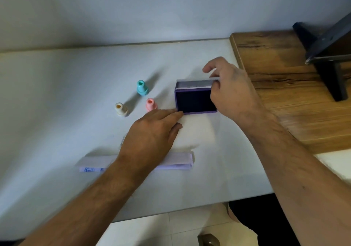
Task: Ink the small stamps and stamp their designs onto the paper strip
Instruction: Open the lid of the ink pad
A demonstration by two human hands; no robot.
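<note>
The ink pad (195, 101) is on the table (57, 94), its lid (195, 84) pinched by the right hand (231, 90). Its corner is touched by the flat left hand (152, 132). The light, hard stamps (141, 88) are best gripped at their thin necks.

Left hand (152, 132) flat, palm down, fingers straight. Right hand (231, 92) raised, fingers curled, pinching.

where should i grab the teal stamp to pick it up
Pinch the teal stamp by its narrow upper neck, coming straight down from above. It stands upright on its wider base, apart from the pink stamp, so the neck is free all round.
</note>
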